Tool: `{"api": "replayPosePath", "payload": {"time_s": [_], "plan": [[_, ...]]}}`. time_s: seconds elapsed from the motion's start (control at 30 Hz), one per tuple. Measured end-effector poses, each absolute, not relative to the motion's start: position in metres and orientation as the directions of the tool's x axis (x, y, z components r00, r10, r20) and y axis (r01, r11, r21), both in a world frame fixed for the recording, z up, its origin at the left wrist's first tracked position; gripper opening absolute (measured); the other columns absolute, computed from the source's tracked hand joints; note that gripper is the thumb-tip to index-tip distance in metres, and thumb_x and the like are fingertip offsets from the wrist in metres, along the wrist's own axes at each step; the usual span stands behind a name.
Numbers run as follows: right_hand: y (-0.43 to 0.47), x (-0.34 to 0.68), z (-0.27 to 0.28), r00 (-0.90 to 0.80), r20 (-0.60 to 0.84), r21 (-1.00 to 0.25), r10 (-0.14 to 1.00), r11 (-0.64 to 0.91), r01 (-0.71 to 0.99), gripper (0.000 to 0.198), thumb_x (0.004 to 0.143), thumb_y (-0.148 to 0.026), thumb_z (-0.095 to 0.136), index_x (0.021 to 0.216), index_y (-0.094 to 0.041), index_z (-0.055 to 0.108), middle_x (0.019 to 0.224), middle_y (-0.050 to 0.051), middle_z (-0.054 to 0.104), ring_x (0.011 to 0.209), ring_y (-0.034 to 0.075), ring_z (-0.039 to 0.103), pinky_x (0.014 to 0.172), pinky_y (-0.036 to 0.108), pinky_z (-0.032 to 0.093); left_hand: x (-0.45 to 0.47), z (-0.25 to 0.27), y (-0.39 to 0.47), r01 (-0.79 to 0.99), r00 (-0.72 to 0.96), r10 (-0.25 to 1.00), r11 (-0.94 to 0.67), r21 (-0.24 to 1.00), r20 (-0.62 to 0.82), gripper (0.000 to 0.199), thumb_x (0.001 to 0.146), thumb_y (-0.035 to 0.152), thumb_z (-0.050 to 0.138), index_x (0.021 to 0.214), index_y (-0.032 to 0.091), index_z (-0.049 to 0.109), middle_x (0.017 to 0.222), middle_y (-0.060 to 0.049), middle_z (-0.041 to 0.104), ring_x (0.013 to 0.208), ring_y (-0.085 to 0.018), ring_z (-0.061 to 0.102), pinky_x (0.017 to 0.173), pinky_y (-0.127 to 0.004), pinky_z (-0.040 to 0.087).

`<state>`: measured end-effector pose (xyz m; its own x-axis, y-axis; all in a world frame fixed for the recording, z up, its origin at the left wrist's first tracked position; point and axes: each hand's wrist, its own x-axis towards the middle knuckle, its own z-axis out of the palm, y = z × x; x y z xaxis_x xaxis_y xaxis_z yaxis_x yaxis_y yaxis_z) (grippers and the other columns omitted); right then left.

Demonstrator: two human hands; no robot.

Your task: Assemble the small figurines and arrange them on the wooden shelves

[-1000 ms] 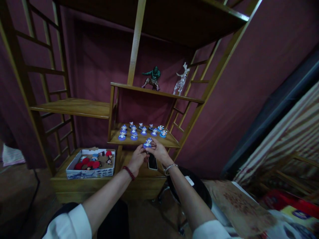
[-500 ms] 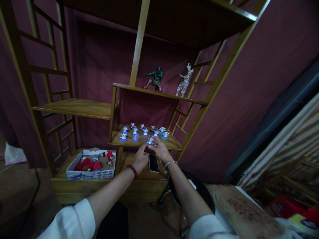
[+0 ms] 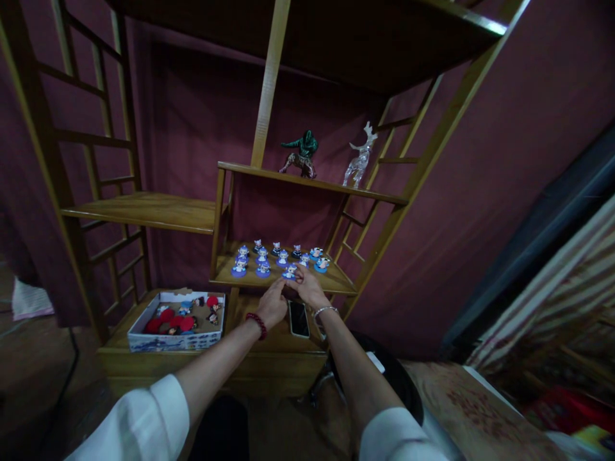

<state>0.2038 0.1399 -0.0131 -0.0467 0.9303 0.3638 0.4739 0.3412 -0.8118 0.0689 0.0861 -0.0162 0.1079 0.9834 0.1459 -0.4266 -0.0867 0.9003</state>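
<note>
A small purple-and-white figurine on a round purple base stands at the front edge of the low shelf. My right hand pinches it from the right side. From the front left, my left hand has its fingertips at the base, fingers drawn together. Close by on the left and behind are several similar purple figurines. Blue-based figurines stand to the right, and darker small ones form the back row. My fingers hide part of the held figurine's base.
Below, a phone lies on the cabinet top. An open cardboard box with red and blue figurines sits left. The upper shelf carries a green-and-bronze statue and a clear deer. A round black stool is at lower right.
The view has shifted slightly. Both hands remain at the same figurine on the shelf's front edge, with it sitting a little farther left relative to its neighbours.
</note>
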Motion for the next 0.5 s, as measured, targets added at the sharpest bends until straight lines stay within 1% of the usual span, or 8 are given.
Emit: {"api": "replayPosePath", "payload": {"time_s": [0.1, 0.2, 0.33, 0.5], "plan": [[0.143, 0.205, -0.015, -0.049, 0.357, -0.793, 0.933, 0.330, 0.511, 0.057, 0.061, -0.018, 0.063, 0.115, -0.020, 0.044, 0.097, 0.004, 0.060, 0.089, 0.015, 0.056, 0.084, 0.032, 0.043, 0.068, -0.017, 0.089, -0.232, 0.097, 0.958, -0.244, 0.942, 0.272, 0.048, 0.051, -0.010, 0.045, 0.084, 0.020, 0.063, 0.113, -0.003, 0.055, 0.116, -0.020, 0.036, 0.104, -0.030, 0.014], [0.147, 0.207, -0.016, -0.056, 0.355, -0.762, 0.933, 0.324, 0.561, 0.053, 0.063, -0.021, 0.062, 0.114, -0.021, 0.046, 0.097, 0.004, 0.060, 0.091, 0.016, 0.057, 0.083, 0.033, 0.043, 0.068, -0.017, 0.091, -0.177, 0.098, 0.950, -0.277, 0.944, 0.297, 0.050, 0.050, -0.011, 0.045, 0.086, 0.019, 0.063, 0.112, -0.004, 0.055, 0.115, -0.020, 0.038, 0.104, -0.029, 0.015], [0.150, 0.208, -0.016, -0.065, 0.352, -0.727, 0.934, 0.317, 0.609, 0.053, 0.065, -0.027, 0.062, 0.115, -0.022, 0.045, 0.102, 0.005, 0.060, 0.096, 0.018, 0.055, 0.084, 0.034, 0.043, 0.068, -0.016, 0.094, -0.156, 0.085, 0.955, -0.269, 0.950, 0.284, 0.049, 0.050, -0.011, 0.045, 0.086, 0.018, 0.063, 0.113, -0.006, 0.054, 0.116, -0.021, 0.038, 0.104, -0.029, 0.015], [0.150, 0.208, -0.012, -0.062, 0.335, -0.705, 0.940, 0.294, 0.646, 0.052, 0.064, -0.026, 0.064, 0.114, -0.024, 0.046, 0.100, 0.004, 0.061, 0.095, 0.018, 0.056, 0.086, 0.035, 0.042, 0.068, -0.016, 0.098, -0.224, 0.089, 0.959, -0.244, 0.944, 0.269, 0.046, 0.051, -0.011, 0.045, 0.081, 0.019, 0.063, 0.112, -0.005, 0.056, 0.117, -0.020, 0.037, 0.104, -0.029, 0.014]]}}
